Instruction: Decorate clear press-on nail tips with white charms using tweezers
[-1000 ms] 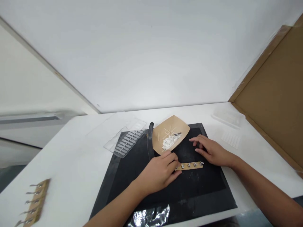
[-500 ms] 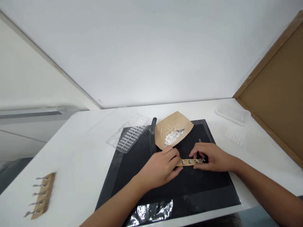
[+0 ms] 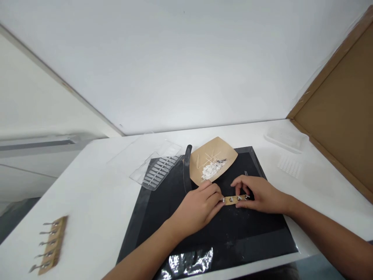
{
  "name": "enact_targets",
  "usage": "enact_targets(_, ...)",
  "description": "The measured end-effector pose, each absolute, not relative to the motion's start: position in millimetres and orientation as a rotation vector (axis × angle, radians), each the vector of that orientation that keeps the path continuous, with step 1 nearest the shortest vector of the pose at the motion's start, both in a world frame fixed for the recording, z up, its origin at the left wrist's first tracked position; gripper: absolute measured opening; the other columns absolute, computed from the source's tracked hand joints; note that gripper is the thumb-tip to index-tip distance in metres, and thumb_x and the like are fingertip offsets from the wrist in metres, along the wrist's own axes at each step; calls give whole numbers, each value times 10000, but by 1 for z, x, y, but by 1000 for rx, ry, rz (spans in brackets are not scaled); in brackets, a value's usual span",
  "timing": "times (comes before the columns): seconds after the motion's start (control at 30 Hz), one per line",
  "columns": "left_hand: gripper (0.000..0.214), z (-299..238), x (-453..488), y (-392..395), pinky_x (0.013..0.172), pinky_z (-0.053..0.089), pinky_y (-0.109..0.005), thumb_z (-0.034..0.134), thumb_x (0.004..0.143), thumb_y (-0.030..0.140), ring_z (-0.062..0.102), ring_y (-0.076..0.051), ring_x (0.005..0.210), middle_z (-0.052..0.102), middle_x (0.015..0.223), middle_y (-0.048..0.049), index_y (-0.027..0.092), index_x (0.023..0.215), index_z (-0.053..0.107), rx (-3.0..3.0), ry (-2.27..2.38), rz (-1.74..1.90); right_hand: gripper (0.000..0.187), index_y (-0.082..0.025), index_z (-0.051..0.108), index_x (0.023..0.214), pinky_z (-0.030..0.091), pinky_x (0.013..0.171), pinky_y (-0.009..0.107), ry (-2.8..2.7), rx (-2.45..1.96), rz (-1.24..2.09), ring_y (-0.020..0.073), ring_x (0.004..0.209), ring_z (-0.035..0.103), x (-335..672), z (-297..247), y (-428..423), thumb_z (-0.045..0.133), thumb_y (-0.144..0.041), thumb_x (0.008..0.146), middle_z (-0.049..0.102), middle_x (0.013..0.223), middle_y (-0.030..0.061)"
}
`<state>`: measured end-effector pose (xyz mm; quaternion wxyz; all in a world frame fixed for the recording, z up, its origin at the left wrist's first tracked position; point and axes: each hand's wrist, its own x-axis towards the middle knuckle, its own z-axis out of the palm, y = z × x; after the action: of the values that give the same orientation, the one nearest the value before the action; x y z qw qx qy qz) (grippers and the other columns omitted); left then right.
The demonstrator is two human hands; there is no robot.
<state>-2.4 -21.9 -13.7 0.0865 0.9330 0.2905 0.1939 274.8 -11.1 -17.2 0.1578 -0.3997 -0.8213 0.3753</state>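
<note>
A narrow wooden strip with a row of small shiny metal studs lies over the black mat. My left hand is closed around its left end, which the fingers hide. At the right end, my right hand curves around the strip, thumb along the near side and index finger lifted away. Small pale pieces show on the studs, too small to make out. Behind my left hand, a tan paper tray holds a heap of white nail-tip-like bits and thin sticks.
A dark curved file-like bar stands by the paper tray. Clear plastic cases with rows of tips lie left of it. A second wooden stand with metal stems is at far left. A clear box and pale sheet sit right.
The wooden strip has shifted slightly left, with more of its left end under my left hand. My right hand's thumb and index finger have moved a little left.
</note>
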Motion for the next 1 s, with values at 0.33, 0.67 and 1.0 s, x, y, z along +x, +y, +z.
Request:
enact_targets(0.33, 200, -9, -5, -20, 753, 549, -306, 540, 1082, 258, 615, -189, 883, 701, 976, -64, 181, 1001, 707, 2768, 831, 575, 581, -259, 500, 1365, 471, 717, 285, -2352, -1168, 1092, 148, 760, 589, 273, -17, -11, 831, -349, 896, 736, 1061, -2)
enact_targets(0.67, 227, -8, -4, -21, 759, 534, -313, 513, 1087, 243, 593, -190, 857, 664, 910, -57, 181, 966, 694, 2775, 839, 553, 642, -269, 451, 1418, 478, 713, 285, -2339, -1163, 1101, 145, 751, 588, 275, -21, -12, 826, -352, 903, 728, 1072, 0)
enact_targets(1.0, 217, -12, -4, -22, 742, 509, -325, 530, 1082, 264, 558, -195, 826, 641, 874, -50, 181, 970, 697, 2772, 880, 571, 736, -272, 394, 1487, 477, 711, 287, -2326, -1177, 1115, 144, 752, 596, 273, -20, -12, 832, -321, 897, 719, 1065, -3)
